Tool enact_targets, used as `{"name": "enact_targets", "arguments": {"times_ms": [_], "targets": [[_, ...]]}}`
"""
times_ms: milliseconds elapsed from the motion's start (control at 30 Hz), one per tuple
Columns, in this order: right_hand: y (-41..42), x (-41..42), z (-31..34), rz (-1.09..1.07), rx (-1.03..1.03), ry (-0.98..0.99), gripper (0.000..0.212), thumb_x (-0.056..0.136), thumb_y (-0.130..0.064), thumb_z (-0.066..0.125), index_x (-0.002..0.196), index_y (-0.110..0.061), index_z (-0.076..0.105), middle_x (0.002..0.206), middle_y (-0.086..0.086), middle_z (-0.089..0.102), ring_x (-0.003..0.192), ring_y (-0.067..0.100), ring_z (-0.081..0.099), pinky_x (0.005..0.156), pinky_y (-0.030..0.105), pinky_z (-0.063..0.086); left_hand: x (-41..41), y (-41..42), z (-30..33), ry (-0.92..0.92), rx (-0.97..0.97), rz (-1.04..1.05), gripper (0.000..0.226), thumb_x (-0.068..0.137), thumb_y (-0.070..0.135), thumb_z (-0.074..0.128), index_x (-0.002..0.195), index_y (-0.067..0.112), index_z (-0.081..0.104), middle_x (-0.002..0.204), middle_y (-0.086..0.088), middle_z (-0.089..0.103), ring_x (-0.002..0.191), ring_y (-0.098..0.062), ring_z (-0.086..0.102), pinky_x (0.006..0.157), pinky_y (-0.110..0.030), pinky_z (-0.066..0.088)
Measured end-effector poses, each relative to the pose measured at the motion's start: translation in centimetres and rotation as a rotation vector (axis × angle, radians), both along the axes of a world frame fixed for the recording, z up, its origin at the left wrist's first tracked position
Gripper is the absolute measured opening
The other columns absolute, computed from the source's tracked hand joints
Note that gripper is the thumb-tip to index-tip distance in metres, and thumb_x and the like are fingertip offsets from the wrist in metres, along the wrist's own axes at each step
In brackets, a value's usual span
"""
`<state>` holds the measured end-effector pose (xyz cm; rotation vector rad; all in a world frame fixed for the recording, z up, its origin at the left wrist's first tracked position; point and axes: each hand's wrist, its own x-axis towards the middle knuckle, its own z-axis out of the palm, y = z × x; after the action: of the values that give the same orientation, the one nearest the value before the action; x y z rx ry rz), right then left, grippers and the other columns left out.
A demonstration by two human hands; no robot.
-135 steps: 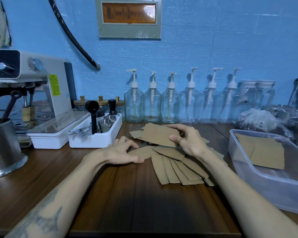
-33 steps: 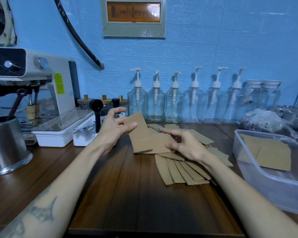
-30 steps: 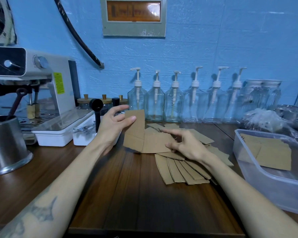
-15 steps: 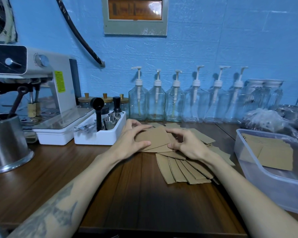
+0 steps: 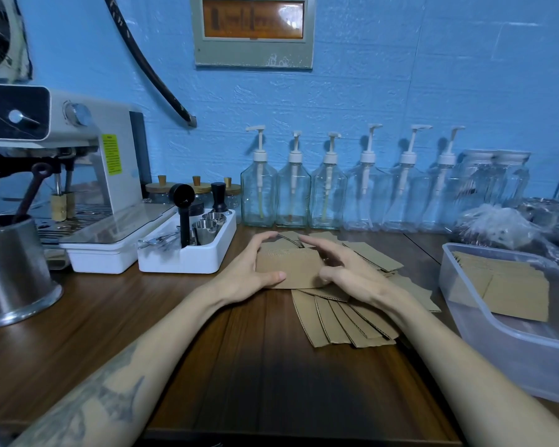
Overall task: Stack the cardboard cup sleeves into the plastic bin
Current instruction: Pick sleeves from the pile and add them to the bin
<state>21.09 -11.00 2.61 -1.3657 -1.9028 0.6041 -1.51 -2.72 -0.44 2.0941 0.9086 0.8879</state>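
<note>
We held a small stack of cardboard cup sleeves (image 5: 289, 269) between our two hands, low over the wooden surface (image 5: 271, 375) and in front of the row of pump bottles (image 5: 328, 195). Our left hand (image 5: 249, 272) cupped the stack's left end, thumb along the near edge and fingers (image 5: 265, 237) curled over the far edge, so that hand was clamped on the sleeves. Our right hand (image 5: 342, 272) closed on the right end, thumb pressed to the near corner and the fingers spread loosely over the top; whether those fingers pressed down or only hovered, we could not tell.

More sleeves lay beneath and beside the stack: a fan of flat sleeves (image 5: 342, 321) spread toward us under our right wrist, and loose sleeves (image 5: 373, 258) scattered behind the right hand toward the bottles.

The plastic bin (image 5: 497, 343) sat at the right edge of the surface, well apart from the held stack. A few flat sleeves in the bin (image 5: 510, 285) leaned against its far side.

To the left stood a white tray of coffee tools (image 5: 188, 256), just beside our left hand, then a coffee machine (image 5: 78, 175) and a steel container (image 5: 10, 272) at the far left.
</note>
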Motion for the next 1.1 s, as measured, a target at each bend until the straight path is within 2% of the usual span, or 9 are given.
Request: {"name": "enact_targets", "arguments": {"times_ms": [133,233,333,433,567,700,800,967,1100], "targets": [[0.7,-0.1,-0.6,-0.056,0.066,-0.082,0.061,0.092,-0.027,0.066,0.142,-0.051,0.042,0.145,-0.017,0.048,0.126,0.004,0.049,0.106,0.027,0.041,0.4,-0.2,0.0,-0.057,-0.060,0.014,0.089,0.081,0.023,0.079,0.147,0.036,0.021,0.124,0.025,0.047,0.108,0.009,0.055,0.097,-0.020,0.045],[1.0,-0.2,-1.1,-0.049,0.070,-0.148,0.057,0.096,-0.024,0.063,0.146,-0.042,0.041,0.141,-0.015,0.051,0.124,0.006,0.051,0.107,0.027,0.041,0.8,-0.6,0.1,-0.084,-0.101,0.009,0.089,0.087,0.019,0.073,0.150,0.034,0.013,0.126,0.019,0.049,0.114,0.003,0.053,0.095,-0.016,0.045],[1.3,-0.5,-1.2,-0.071,0.087,-0.188,0.054,0.097,-0.028,0.061,0.145,-0.041,0.042,0.147,-0.009,0.050,0.126,0.014,0.053,0.107,0.033,0.041,1.0,-0.9,0.4,-0.049,-0.070,0.030,0.075,0.093,0.019,0.066,0.150,0.026,0.018,0.144,0.001,0.040,0.130,-0.015,0.046,0.112,-0.034,0.038],[1.5,-0.6,-1.2,-0.087,0.103,-0.158,0.050,0.096,-0.029,0.063,0.142,-0.039,0.047,0.137,-0.004,0.059,0.110,0.017,0.062,0.103,0.039,0.047,0.8,-1.0,0.5,0.030,0.002,0.035,0.050,0.096,0.019,0.060,0.140,0.024,0.036,0.139,-0.006,0.044,0.128,-0.020,0.045,0.113,-0.043,0.035],[1.6,-0.6,-1.2,-0.094,0.100,-0.122,0.050,0.093,-0.026,0.068,0.139,-0.035,0.051,0.136,-0.002,0.060,0.116,0.021,0.061,0.103,0.046,0.048,0.4,-0.8,0.5,0.033,0.002,0.009,0.043,0.097,0.016,0.059,0.136,0.023,0.042,0.132,-0.006,0.049,0.120,-0.018,0.052,0.106,-0.035,0.043],[1.8,-0.6,-1.2,-0.129,0.098,-0.130,0.053,0.092,-0.027,0.069,0.141,-0.033,0.051,0.140,-0.001,0.057,0.126,0.019,0.055,0.108,0.044,0.044,0.3,-0.5,0.1,0.030,-0.001,0.035,0.042,0.099,0.018,0.056,0.135,0.024,0.035,0.123,0.002,0.052,0.111,-0.012,0.054,0.097,-0.023,0.044],[1.8,-0.6,-1.0,-0.146,0.085,-0.109,0.050,0.091,-0.026,0.071,0.137,-0.032,0.055,0.132,-0.001,0.063,0.122,0.018,0.057,0.108,0.041,0.044,0.5,-0.3,-0.1,0.022,-0.008,0.048,0.034,0.100,0.017,0.054,0.127,0.026,0.035,0.109,0.008,0.053,0.097,-0.002,0.054,0.076,-0.007,0.044],[1.5,-0.8,-0.6,-0.175,0.082,-0.065,0.043,0.084,-0.026,0.075,0.125,-0.033,0.063,0.109,-0.005,0.071,0.097,0.014,0.066,0.093,0.038,0.053,0.5,-0.2,0.1,-0.018,0.018,0.052,0.033,0.097,0.016,0.058,0.123,0.026,0.040,0.109,0.008,0.052,0.099,-0.003,0.052,0.084,-0.022,0.045],[1.5,-1.0,-0.3,-0.184,0.081,-0.051,0.037,0.081,-0.037,0.074,0.117,-0.036,0.065,0.106,-0.010,0.070,0.094,0.011,0.066,0.089,0.036,0.054,0.4,-0.3,0.2,-0.048,0.042,0.041,0.032,0.095,0.015,0.061,0.118,0.028,0.043,0.106,0.010,0.053,0.095,0.000,0.052,0.080,-0.020,0.043]]}}
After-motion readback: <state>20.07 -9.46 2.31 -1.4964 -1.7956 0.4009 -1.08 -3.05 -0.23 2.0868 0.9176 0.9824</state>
